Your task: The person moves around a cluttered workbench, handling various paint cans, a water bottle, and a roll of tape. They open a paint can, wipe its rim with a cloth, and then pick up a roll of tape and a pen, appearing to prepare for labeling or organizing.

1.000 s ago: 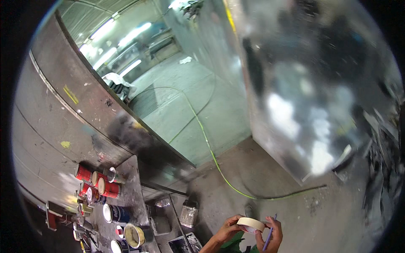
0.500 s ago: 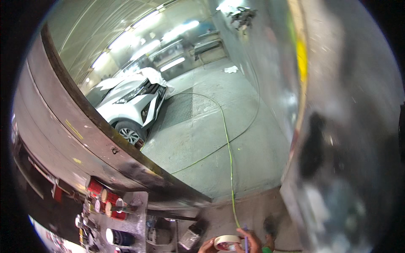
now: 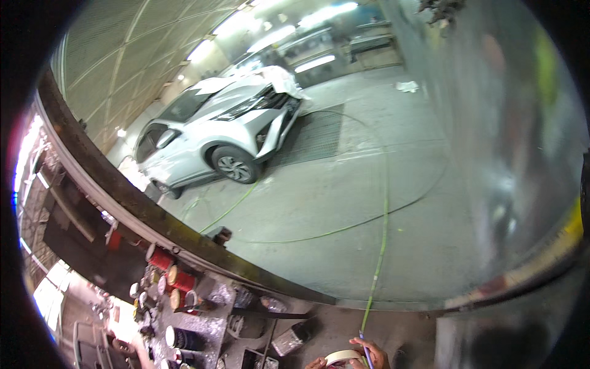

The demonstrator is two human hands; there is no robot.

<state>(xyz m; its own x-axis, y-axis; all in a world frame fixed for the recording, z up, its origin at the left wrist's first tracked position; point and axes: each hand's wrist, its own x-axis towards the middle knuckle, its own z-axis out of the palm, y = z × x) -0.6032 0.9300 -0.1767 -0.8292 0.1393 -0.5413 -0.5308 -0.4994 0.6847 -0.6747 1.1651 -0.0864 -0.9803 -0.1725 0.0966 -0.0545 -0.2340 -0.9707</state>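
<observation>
At the lower edge, my left hand [image 3: 316, 363] grips the left side of a roll of cream masking tape [image 3: 342, 355]. My right hand [image 3: 377, 355] closes on the roll's other side. A thin purple-blue stick, perhaps a pen [image 3: 367, 352], lies between the fingers of that hand. The picture's lower edge cuts off both hands and part of the roll. Just beyond the right hand, a green hose [image 3: 379, 258] runs away over the floor; it lines up with the stick, and I cannot tell if they touch.
A doorway sill [image 3: 295, 292] curves across in front of me. Inside the room stands a white car [image 3: 236, 132], partly covered, beside a floor grating [image 3: 313, 132]. At lower left, a table [image 3: 215, 320] bears red cans [image 3: 182, 278] and a dark tin [image 3: 184, 338]. A metal wall [image 3: 491, 154] rises at right.
The view has swung left and nearer the doorway, so more of the car shows and the scene sits further right. Both hands still hold the tape roll, now lower in the picture.
</observation>
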